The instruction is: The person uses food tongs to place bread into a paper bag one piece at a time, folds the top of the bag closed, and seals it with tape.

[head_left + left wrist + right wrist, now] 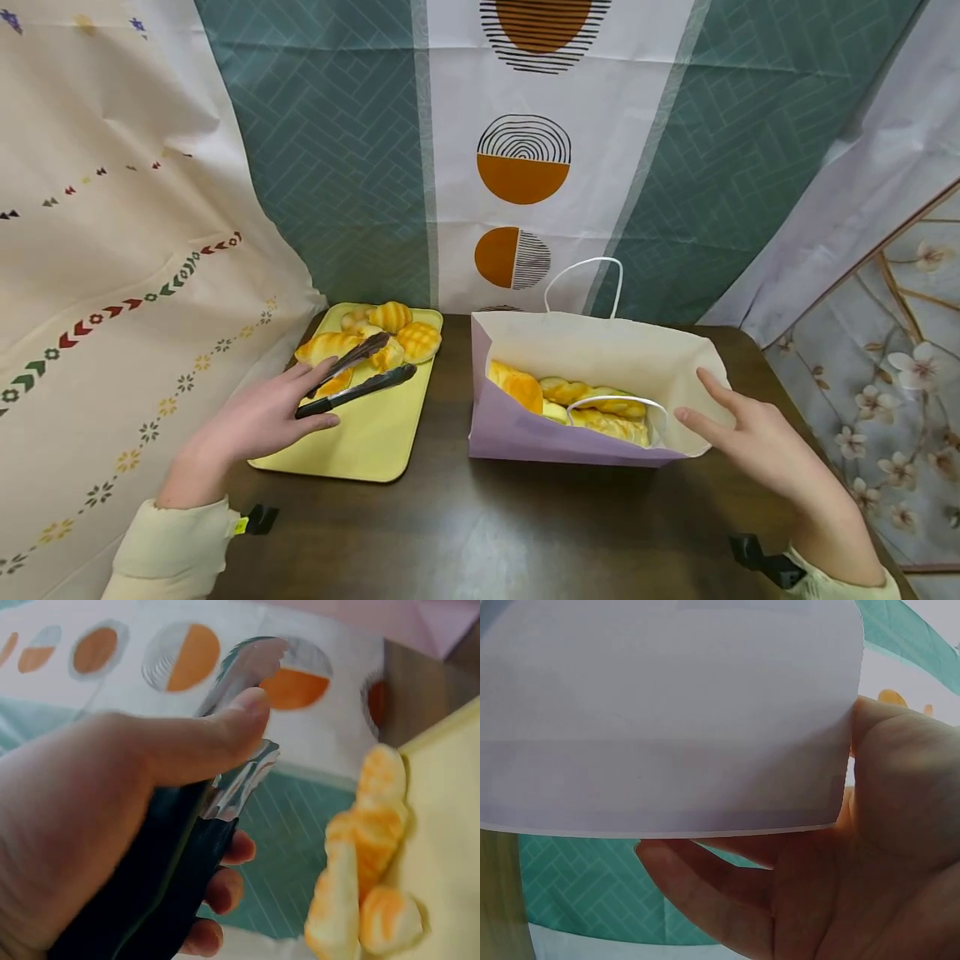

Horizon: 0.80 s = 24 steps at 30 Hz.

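My left hand (266,417) holds black-handled tongs (358,390) above the yellow tray, their two arms spread apart with nothing between them. In the left wrist view, the thumb lies across the tongs (244,776) and fingertips show on the far side. Several breads (390,317) lie on the upper part of the tray (375,442). At the right end of a lilac paper bag (540,437), my right hand (757,433) reaches over the rim, thumb and forefinger extended and apart. The bag's wall (667,750) hides part of that hand in the right wrist view. Several breads (600,400) lie inside.
One white handle (583,261) of the bag stands up at the back; the other handle (615,398) hangs over the opening. The brown table (480,533) ends at a patterned cloth (517,167) behind, with cloth also hanging on the left and a flowered panel (877,417) on the right.
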Tool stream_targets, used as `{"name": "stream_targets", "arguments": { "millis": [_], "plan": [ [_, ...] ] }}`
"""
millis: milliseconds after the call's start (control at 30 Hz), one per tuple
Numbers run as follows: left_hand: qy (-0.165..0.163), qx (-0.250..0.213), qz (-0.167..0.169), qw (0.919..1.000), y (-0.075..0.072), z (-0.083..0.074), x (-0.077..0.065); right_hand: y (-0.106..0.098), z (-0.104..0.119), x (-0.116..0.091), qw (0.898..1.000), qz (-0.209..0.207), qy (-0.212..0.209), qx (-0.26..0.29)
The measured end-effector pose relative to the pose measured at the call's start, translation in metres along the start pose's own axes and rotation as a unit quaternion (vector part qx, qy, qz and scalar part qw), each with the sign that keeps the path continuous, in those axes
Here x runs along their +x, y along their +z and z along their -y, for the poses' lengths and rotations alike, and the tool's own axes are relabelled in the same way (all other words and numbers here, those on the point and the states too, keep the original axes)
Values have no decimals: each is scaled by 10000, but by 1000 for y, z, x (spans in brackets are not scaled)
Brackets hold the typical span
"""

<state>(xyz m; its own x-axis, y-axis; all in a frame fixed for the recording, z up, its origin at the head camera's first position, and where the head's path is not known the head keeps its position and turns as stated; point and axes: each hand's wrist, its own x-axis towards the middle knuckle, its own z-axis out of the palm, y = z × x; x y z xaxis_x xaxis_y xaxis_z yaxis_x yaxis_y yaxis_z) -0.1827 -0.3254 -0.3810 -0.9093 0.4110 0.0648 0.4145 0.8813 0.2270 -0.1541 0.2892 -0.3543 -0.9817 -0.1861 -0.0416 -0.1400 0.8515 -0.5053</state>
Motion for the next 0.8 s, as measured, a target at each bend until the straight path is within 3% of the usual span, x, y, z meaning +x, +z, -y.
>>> {"name": "stream_targets", "arguments": {
  "millis": [267,567,800],
  "plan": [
    [-471,-235,153,9985,7,28,-15,-2,-2,-2,10000,-46,42,45],
    [-453,-26,-465,9979,11,73,-5,-2,-4,-2,9999,-121,-24,-21],
    [-1097,296,-392,9927,5,107,0,0,-4,-3,10000,-60,-24,53]
  ]
}}
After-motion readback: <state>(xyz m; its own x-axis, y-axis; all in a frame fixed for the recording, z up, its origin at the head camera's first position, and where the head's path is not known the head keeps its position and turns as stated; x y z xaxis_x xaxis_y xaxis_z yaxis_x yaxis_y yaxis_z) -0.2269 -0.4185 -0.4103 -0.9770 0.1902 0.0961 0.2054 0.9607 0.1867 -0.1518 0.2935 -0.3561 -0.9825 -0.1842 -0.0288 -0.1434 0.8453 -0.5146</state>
